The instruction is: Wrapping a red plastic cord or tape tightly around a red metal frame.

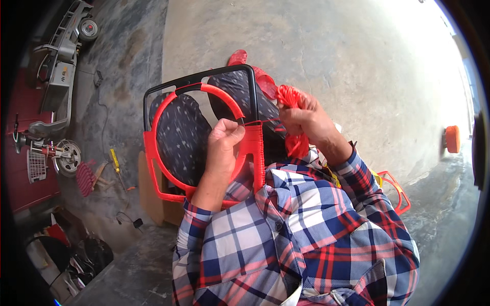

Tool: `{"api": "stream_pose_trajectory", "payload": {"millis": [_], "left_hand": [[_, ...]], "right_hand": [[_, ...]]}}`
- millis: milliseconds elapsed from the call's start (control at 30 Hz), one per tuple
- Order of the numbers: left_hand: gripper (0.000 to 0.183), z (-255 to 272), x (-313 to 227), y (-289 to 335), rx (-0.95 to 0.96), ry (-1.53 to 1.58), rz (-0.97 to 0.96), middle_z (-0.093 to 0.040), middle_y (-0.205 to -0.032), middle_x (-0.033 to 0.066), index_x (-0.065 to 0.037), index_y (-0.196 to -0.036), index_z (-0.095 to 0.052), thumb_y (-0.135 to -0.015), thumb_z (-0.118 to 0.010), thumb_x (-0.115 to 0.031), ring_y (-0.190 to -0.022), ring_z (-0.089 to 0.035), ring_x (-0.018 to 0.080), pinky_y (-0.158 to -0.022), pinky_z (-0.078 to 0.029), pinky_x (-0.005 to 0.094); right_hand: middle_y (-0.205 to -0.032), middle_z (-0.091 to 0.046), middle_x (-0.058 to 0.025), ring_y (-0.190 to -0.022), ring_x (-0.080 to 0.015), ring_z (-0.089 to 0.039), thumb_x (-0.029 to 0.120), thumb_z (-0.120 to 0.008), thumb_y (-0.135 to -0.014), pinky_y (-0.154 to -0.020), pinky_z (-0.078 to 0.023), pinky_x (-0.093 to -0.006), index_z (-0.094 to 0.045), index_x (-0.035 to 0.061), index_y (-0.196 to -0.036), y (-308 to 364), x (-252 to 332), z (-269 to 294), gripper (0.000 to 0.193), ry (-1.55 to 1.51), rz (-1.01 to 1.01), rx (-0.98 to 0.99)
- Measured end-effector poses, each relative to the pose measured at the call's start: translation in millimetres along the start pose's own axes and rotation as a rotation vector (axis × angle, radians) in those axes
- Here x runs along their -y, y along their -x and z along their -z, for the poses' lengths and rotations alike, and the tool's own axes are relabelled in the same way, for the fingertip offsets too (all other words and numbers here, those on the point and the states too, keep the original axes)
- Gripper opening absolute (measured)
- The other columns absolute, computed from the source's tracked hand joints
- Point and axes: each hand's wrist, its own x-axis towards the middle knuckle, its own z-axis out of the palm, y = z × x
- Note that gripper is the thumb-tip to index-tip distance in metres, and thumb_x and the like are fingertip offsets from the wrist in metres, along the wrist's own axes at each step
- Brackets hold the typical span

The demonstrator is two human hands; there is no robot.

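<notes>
A black metal frame point(254, 94) with rounded corners and a ring inside it lies across my lap. Red cord point(253, 140) is wound tightly over its lower part and over much of the ring point(224, 98); the far bar and corners show bare black. My left hand point(223, 143) is closed at the ring's right side, thumb and fingertips pinching the red cord against the frame. Just right of the frame, my right hand point(305, 118) is closed round a bundle of red cord point(289, 96). A taut strand runs between the two hands.
Another red-and-yellow frame point(397, 191) is partly hidden behind my right arm. On the floor to the left lies a yellow-handled screwdriver point(115, 160). Beside my left leg is a brown board point(149, 191). An orange object point(452, 139) is at far right; parked vehicles point(61, 76) are at far left.
</notes>
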Motion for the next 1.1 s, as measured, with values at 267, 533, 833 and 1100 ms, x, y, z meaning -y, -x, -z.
{"api": "stream_pose_trajectory", "payload": {"millis": [267,533,833,1100], "left_hand": [[0.021,-5,-8,7,-0.020,0.138,0.096,-0.063,-0.094,0.0073,-0.007,-0.099,-0.057,-0.094,-0.055,-0.027,-0.085,-0.062,0.0190,-0.081,-0.049,0.0335],[0.026,-1,-6,-1,-0.075,0.208,0.081,-0.063,-0.099,0.0095,-0.003,-0.107,-0.056,-0.094,-0.052,-0.024,-0.091,-0.061,0.0207,-0.087,-0.048,0.0354],[0.021,-3,-9,-1,0.082,0.234,0.228,-0.064,-0.102,0.0114,-0.003,-0.109,-0.056,-0.091,-0.047,0.000,-0.093,-0.064,0.0207,-0.083,-0.053,0.0345],[0.011,-11,-11,9,-0.311,0.069,-0.201,-0.047,-0.071,0.0000,-0.008,-0.092,-0.048,-0.098,-0.048,-0.017,-0.057,-0.041,0.0099,-0.051,-0.036,0.0244]], "right_hand": [[-0.071,-0.055,0.0016,-0.056,-0.0055,-0.047,0.010,-0.057,-0.089,-0.051,-0.041,-0.0204,-0.055,0.0048,-0.112,44,95,100,0.023,0.428,0.331,-0.675],[-0.086,-0.057,-0.0020,-0.072,-0.0117,-0.052,0.016,-0.052,-0.088,-0.062,-0.046,-0.0277,-0.050,0.0037,-0.125,61,68,89,0.039,-0.011,0.473,-0.604],[-0.093,-0.063,-0.0157,-0.091,-0.0287,-0.062,0.015,-0.070,-0.080,-0.078,-0.048,-0.0373,-0.048,0.0040,-0.132,-14,-6,-18,0.057,1.144,-0.177,0.112],[-0.126,-0.052,-0.0159,-0.108,-0.0333,-0.057,0.010,-0.074,-0.076,-0.093,-0.047,-0.0423,-0.030,0.0118,-0.146,-44,-26,2,0.083,0.747,0.458,-0.218]]}}
